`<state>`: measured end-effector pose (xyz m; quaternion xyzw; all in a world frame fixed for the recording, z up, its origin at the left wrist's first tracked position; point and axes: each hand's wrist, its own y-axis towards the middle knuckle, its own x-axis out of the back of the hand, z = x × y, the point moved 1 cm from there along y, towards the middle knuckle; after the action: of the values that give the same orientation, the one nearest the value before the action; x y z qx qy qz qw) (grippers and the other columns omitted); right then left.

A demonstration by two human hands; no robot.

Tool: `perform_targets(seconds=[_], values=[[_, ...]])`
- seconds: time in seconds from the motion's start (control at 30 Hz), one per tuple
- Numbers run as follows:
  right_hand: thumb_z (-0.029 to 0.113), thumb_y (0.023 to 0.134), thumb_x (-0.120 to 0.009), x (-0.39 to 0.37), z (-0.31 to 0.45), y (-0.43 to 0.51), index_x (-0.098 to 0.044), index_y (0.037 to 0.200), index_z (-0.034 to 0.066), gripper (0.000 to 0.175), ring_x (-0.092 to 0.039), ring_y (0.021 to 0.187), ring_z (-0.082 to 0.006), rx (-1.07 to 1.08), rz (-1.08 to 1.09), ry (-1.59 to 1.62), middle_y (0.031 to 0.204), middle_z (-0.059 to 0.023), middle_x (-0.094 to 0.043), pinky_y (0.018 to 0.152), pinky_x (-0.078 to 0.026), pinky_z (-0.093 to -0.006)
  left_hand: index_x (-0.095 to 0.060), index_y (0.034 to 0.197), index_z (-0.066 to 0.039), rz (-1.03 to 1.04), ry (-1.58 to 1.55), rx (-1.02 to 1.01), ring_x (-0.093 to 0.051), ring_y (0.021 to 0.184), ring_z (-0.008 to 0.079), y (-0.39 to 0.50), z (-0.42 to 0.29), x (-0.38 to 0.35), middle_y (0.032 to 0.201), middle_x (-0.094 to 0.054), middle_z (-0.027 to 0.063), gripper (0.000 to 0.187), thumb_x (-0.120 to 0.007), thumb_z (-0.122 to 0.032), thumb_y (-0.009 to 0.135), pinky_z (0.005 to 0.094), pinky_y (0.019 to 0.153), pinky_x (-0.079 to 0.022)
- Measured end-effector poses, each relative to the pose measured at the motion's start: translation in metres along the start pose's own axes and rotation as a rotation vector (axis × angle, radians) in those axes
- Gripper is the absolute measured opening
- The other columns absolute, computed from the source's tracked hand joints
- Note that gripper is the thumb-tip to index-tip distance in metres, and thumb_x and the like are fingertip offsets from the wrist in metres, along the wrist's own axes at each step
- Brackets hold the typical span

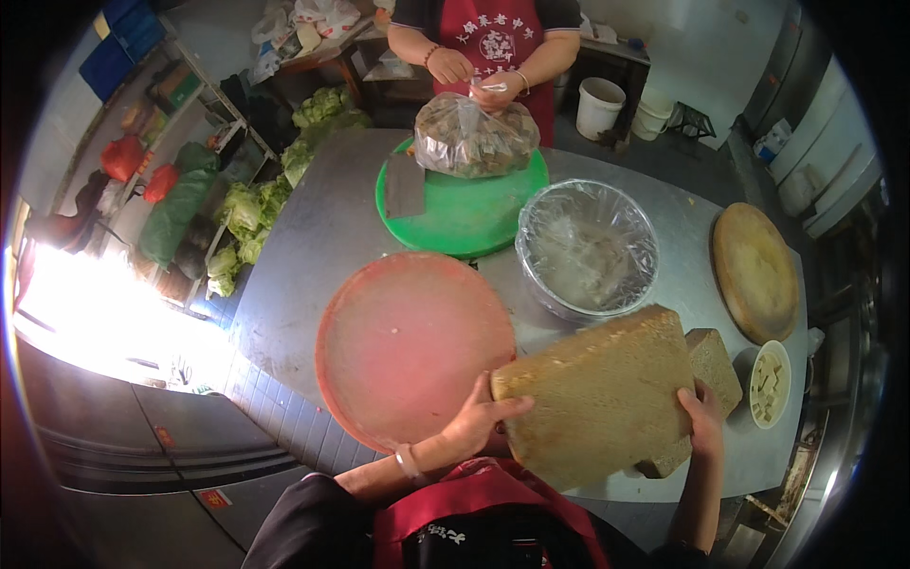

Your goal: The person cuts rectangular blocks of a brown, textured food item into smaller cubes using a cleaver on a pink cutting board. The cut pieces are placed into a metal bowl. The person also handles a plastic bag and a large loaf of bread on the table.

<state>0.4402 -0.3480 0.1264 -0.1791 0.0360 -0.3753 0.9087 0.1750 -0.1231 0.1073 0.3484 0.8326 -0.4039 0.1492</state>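
A thick, rectangular brown slab [597, 395] with a rough, pitted face is held tilted up between my two hands. My left hand [480, 419] grips its left edge, thumb across the face. On the opposite edge is my right hand [702, 419], also gripping. What the slab is made of, I cannot tell. Partly hidden behind it, a similar brown block [714, 366] rests on the metal table [284, 284]. To the left of the slab lies a round pinkish-red cutting board [419, 341], bare apart from small specks.
Across the table a co-worker's hands [490, 89] hold the neck of a filled clear plastic bag [476, 135] over a green board [462, 213] bearing a cleaver [405, 186]. A plastic-lined metal basin [586, 249], round wooden board [755, 270] and bowl of pale pieces [770, 384] stand rightward.
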Motion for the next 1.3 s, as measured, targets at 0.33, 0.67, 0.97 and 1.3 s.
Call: perform_targets(seconds=[0.33,0.67,0.97,1.3], values=[[0.017,0.057,-0.086,-0.179,0.029,0.118,-0.039,0.138,-0.0025,0.095,-0.046,0.125,-0.0271,0.297,0.447,0.113,0.133,-0.0151,-0.05,0.106,-0.035,-0.0382,-0.018,0.146,-0.004,-0.161,0.4,-0.646,-0.041,0.127,0.0279,-0.044,-0.14,0.119,0.136,-0.043,0.0135,0.1,-0.078,-0.004,0.066,0.0395,0.104,-0.037],[0.007,0.086,-0.058,-0.26,-0.042,0.085,-0.042,0.139,0.0052,0.055,-0.032,0.137,-0.0344,0.807,0.551,-0.587,0.149,-0.0194,-0.031,0.111,-0.029,-0.0426,-0.028,0.144,0.0,-0.044,1.982,-0.435,-0.022,0.141,0.0379,-0.096,-0.094,0.214,0.152,-0.024,0.0198,0.097,-0.072,-0.048,0.073,0.0505,0.115,-0.014],[0.014,0.088,-0.06,-0.242,-0.072,0.023,-0.058,0.112,-0.0001,0.028,-0.061,0.095,-0.0376,0.537,0.121,-0.545,0.104,-0.0226,-0.062,0.081,-0.049,-0.0406,-0.04,0.137,0.0,-0.11,1.828,-0.413,-0.034,0.134,0.0367,-0.063,-0.094,0.206,0.144,-0.037,0.0195,0.074,-0.07,-0.032,0.078,0.0459,0.111,-0.027],[0.034,0.087,-0.064,-0.196,-0.162,0.0,-0.058,0.077,-0.0056,0.041,-0.066,0.054,-0.0246,-0.189,-0.246,-0.76,0.063,-0.016,-0.063,0.052,-0.05,-0.0367,-0.063,0.109,-0.004,-0.382,1.613,-0.874,-0.062,0.091,0.0392,0.074,-0.172,0.303,0.104,-0.064,0.0208,0.034,-0.059,-0.031,0.09,0.0436,0.082,-0.049]])
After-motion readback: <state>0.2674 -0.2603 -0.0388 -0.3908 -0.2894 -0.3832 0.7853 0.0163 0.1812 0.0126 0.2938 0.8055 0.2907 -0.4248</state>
